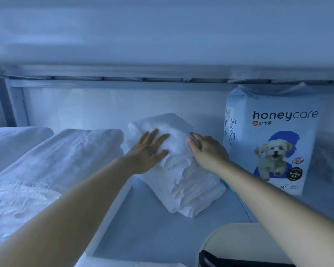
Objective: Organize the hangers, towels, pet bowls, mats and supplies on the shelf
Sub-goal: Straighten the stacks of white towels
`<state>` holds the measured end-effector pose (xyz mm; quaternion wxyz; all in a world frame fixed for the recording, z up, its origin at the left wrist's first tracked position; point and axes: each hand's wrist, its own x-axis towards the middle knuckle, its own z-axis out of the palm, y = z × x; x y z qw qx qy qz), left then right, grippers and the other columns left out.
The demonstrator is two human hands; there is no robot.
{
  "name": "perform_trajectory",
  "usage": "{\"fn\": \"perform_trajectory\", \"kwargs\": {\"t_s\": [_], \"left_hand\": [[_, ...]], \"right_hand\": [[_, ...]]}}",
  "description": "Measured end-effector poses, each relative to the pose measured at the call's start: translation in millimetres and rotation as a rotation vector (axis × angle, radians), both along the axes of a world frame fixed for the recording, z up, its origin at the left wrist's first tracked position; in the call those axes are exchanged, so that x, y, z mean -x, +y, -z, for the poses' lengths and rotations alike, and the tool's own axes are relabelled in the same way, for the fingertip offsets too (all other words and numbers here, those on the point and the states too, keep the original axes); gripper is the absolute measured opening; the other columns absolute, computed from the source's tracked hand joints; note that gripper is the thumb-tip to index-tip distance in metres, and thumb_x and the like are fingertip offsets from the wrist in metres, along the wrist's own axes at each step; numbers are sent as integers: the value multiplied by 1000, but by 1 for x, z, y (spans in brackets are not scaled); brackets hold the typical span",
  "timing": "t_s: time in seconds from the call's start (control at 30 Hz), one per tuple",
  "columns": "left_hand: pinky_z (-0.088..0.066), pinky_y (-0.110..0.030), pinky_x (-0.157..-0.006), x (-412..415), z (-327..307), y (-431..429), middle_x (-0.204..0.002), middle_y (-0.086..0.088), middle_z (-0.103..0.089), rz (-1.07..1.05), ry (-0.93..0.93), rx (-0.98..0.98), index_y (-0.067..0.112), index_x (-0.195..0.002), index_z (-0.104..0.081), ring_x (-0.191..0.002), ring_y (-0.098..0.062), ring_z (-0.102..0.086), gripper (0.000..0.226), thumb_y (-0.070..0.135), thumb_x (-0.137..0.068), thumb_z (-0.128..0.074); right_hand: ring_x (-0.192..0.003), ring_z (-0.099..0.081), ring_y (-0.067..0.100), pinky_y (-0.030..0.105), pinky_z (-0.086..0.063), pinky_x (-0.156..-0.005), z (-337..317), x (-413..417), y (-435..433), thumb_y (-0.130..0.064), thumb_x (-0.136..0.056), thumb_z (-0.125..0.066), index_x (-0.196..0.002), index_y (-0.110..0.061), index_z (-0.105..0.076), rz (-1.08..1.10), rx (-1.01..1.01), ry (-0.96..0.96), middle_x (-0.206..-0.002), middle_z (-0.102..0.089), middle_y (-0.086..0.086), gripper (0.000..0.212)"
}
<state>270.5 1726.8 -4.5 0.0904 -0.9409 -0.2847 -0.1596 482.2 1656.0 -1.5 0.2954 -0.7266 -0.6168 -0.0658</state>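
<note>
The person's left hand lies flat on top of a folded white towel in the middle of the frame. Its fingers are straight and spread a little, and they press down on the soft cloth without holding it. The right hand sits on the right side of the same towel. Its fingers are bent, with the tips against the cloth. It is hard to see if they pinch the towel or only touch it.

The towel rests on the pale shelf board and is turned a bit crooked. To its left is a bigger pile of folded white towels, just beside it. Another white folded cloth lies at the far left edge.

To the right of the hands stands a blue and white pack with a fluffy puppy picture and the word "honeycare" on it. It stands upright, close to the right hand.

A metal bar runs across the upper part of the frame. In the lower right corner is a round pale thing.
</note>
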Motion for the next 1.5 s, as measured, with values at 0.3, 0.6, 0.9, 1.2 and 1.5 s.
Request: {"fn": "perform_trajectory", "kwargs": {"t_s": [0.3,0.6,0.9,1.2,1.5], "left_hand": [[-30,-62,-104,-10,-30,-10,-148,-11,-36,-108,-242,96,18,-138,-37,-136,-31,-34,69,53,-81,-22],[-17,-49,-112,-50,12,-43,-156,2,-18,-301,-453,26,22,-147,-22,-142,-21,-13,61,53,-95,-26],[-27,-29,-110,-15,6,-4,-149,2,-35,-96,-393,-34,19,-142,-37,-137,-15,-30,79,60,-81,-8],[-35,-42,-104,-36,17,-36,-145,5,-41,-280,-605,-63,22,-136,-43,-133,-18,-36,68,52,-85,-11],[-48,-39,-93,-23,22,-7,-133,-2,-55,-119,-549,-171,16,-128,-54,-123,-22,-51,56,47,-92,-25]], "right_hand": [[-122,-38,30,39,-36,-96,-21,12,-37,-62,-91,-25,-135,-36,-36,29,32,-239,-127,-39,10,52],[-130,-42,21,36,-35,-106,23,-7,-11,-51,-92,-25,-136,-19,-45,-276,-295,-112,-142,-45,4,58],[-103,-60,38,47,-49,-75,32,37,-19,-46,-90,-24,-126,-13,-53,16,-247,-304,-126,-57,19,57],[-98,-60,36,40,-48,-82,0,18,-17,-40,-90,-33,-95,-5,-65,-175,-359,-306,-107,-61,17,48],[-119,-52,36,44,-45,-97,44,31,-2,-45,-98,-10,-129,-7,-50,-133,-290,-193,-134,-52,16,62]]}}
